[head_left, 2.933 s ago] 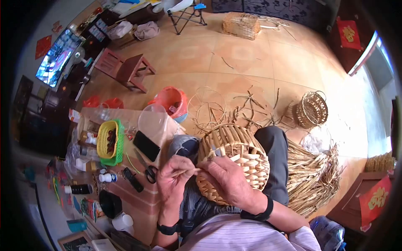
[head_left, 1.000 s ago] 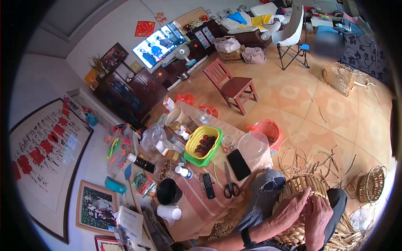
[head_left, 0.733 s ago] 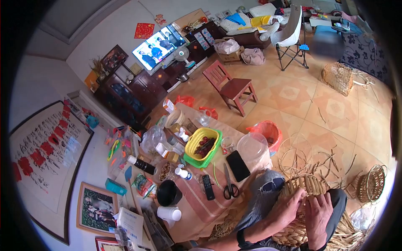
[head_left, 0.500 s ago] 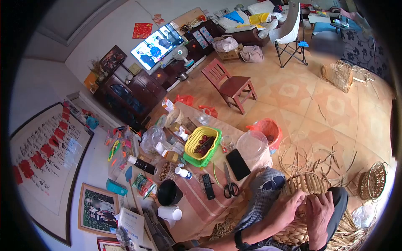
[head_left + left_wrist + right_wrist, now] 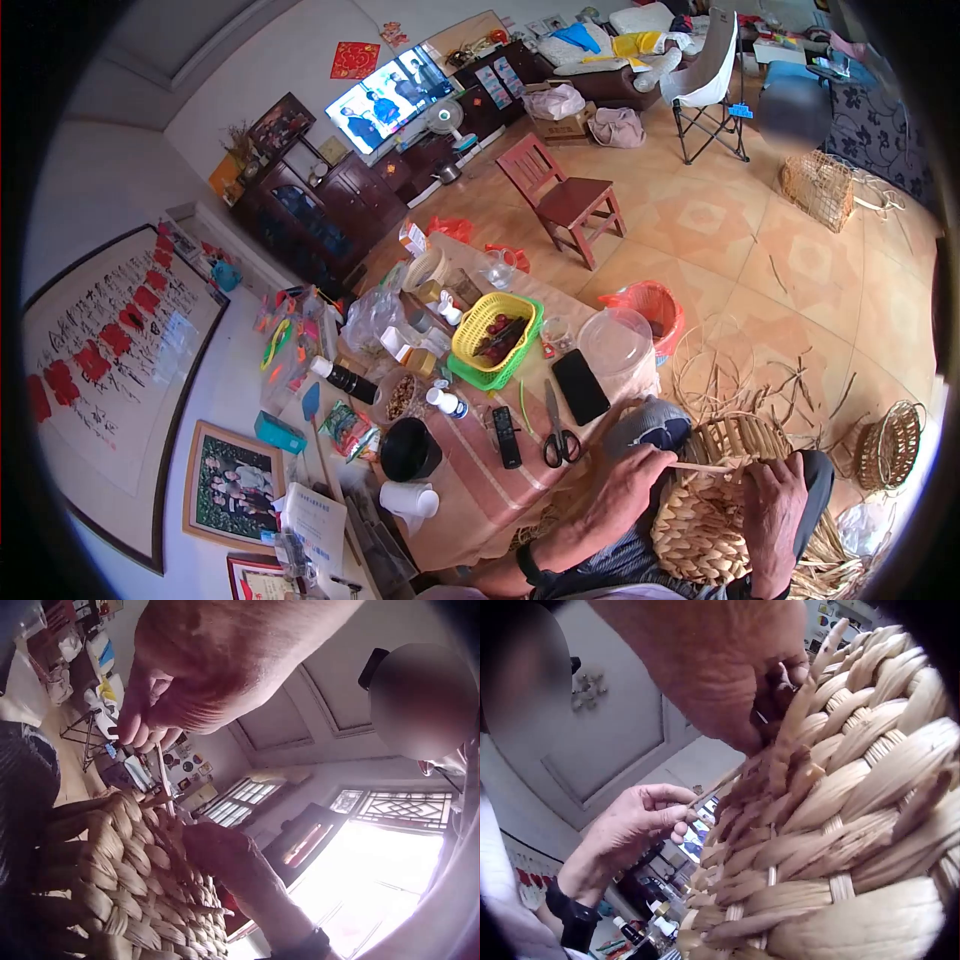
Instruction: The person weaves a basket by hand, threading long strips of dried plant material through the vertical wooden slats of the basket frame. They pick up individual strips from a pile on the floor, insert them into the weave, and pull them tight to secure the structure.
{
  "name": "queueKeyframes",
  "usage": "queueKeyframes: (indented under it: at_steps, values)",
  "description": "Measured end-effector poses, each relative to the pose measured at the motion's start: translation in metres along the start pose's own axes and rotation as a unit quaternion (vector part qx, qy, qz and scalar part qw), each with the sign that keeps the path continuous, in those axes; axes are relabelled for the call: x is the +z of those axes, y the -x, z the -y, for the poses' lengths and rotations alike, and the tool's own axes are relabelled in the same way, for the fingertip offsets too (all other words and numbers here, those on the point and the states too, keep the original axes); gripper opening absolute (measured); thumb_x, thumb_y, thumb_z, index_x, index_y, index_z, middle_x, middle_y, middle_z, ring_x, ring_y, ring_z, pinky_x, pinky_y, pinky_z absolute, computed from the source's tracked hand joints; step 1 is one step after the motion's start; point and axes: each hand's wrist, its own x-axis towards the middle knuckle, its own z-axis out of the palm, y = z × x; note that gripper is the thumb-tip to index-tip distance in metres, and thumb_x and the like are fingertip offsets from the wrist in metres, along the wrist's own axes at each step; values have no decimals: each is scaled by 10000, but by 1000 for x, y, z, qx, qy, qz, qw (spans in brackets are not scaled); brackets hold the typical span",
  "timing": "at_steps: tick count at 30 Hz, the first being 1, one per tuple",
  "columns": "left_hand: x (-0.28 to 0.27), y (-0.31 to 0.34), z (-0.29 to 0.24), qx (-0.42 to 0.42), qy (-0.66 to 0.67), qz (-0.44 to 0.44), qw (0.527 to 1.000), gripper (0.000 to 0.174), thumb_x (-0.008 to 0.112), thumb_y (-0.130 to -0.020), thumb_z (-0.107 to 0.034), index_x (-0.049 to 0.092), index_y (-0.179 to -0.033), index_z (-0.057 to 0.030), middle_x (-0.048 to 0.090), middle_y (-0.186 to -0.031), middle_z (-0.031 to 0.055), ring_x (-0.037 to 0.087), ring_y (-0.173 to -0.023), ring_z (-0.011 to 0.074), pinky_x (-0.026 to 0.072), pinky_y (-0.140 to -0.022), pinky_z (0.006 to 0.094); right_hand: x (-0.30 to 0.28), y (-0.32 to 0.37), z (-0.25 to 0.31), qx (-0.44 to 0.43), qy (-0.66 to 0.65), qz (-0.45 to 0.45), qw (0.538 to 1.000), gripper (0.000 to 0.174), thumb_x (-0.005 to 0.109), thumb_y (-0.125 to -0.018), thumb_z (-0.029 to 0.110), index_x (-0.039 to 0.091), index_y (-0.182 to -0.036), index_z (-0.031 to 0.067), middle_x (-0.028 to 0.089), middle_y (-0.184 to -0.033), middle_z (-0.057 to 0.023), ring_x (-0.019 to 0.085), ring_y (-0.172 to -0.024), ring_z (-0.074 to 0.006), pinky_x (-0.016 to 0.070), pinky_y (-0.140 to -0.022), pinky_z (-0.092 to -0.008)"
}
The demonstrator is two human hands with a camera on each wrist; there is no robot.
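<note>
A woven basket (image 5: 705, 530) of pale plaited strands rests on the person's lap. From its rim a thin strand (image 5: 700, 467) runs leftward, drawn straight, to the left hand (image 5: 632, 487), which pinches its end between thumb and fingers. In the left wrist view that strand (image 5: 165, 780) slants between the left hand (image 5: 214, 667) and the weave. The right hand (image 5: 772, 510) lies at the basket's right rim, fingers bent over it. In the right wrist view the right hand (image 5: 727, 675) grips the rim beside an upright stake; its fingertips are partly hidden.
Left of the lap, a table (image 5: 480, 480) bears scissors (image 5: 560, 430), a phone (image 5: 580, 388), a remote (image 5: 505, 437), a yellow basket (image 5: 480, 345) and cups. Beyond are a lined bin (image 5: 655, 315) and a wooden chair (image 5: 572, 203). A smaller basket (image 5: 888, 445) stands right, near loose strands.
The left hand has moved left, away from the right hand, and the strand between them is now stretched out. The right hand stays at the rim. The head view has shifted slightly.
</note>
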Motion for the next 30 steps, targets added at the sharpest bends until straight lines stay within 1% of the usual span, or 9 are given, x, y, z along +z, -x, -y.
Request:
queueKeyframes:
  at_steps: [5,8,11,14,18,19,22,26,30]
  values:
    - [-8,14,1,-15,-19,29,999,417,591,-898,144,703,-1261,-28,695,-1105,166,715,-1037,398,586,-871,467,2,3,-6,14,-22,-13,1000,97,788,-793,35,725,-865,51,658,-841,-117,606,-905,-396,504,-825,-475]
    - [-16,10,7,25,8,8,1000,383,607,-906,124,724,-1223,-55,709,-1068,163,721,-1021,395,585,-864,474,6,3,-10,-24,8,-12,1000,186,831,-690,72,753,-859,84,711,-883,-100,632,-912,-360,538,-808,-463]
    - [-12,-2,14,28,-51,37,998,214,641,-903,72,732,-1059,-42,731,-991,160,697,-997,382,556,-878,474,10,4,-9,-53,51,-5,997,90,715,-768,75,629,-790,90,613,-812,-107,625,-906,-340,532,-777,-468]
    - [-13,-15,14,44,-69,37,996,177,698,-904,34,761,-1043,-56,722,-937,141,680,-922,374,540,-831,474,6,3,-15,-42,36,43,998,120,744,-826,117,627,-820,93,577,-811,-85,569,-858,-324,509,-767,-451]
    - [-18,-14,9,41,-120,70,989,187,694,-912,40,741,-1055,-72,695,-977,115,647,-992,347,518,-880,467,1,8,-19,-28,-17,34,999,171,821,-816,109,750,-971,99,684,-958,-82,611,-945,-324,545,-827,-439]
    - [-18,-13,9,39,-120,65,990,159,692,-923,28,721,-1051,-62,689,-982,122,638,-1004,361,511,-891,481,-5,9,-19,-33,-29,37,998,244,825,-810,17,769,-1042,72,707,-1003,-99,647,-971,-332,556,-837,-434]
    - [-21,-12,5,13,-124,56,991,116,694,-937,10,706,-1034,-52,679,-970,131,632,-996,376,509,-899,486,-10,20,-25,76,-130,-39,988,247,805,-831,-56,761,-1049,49,701,-984,-111,671,-935,-333,553,-811,-426]
    - [-22,-14,4,16,-141,56,988,89,705,-943,-12,697,-1023,-49,668,-959,137,627,-998,387,508,-903,497,-30,31,-50,113,-99,-115,982,229,749,-879,-116,752,-1060,25,702,-967,-122,700,-902,-297,552,-796,-383]
    - [-23,-11,7,-19,-97,90,991,83,701,-937,-11,695,-1017,-32,677,-957,140,629,-988,384,506,-893,489,-44,55,-88,201,-101,-135,965,160,730,-946,-84,744,-1069,17,698,-951,-63,681,-856,-169,541,-789,-298]
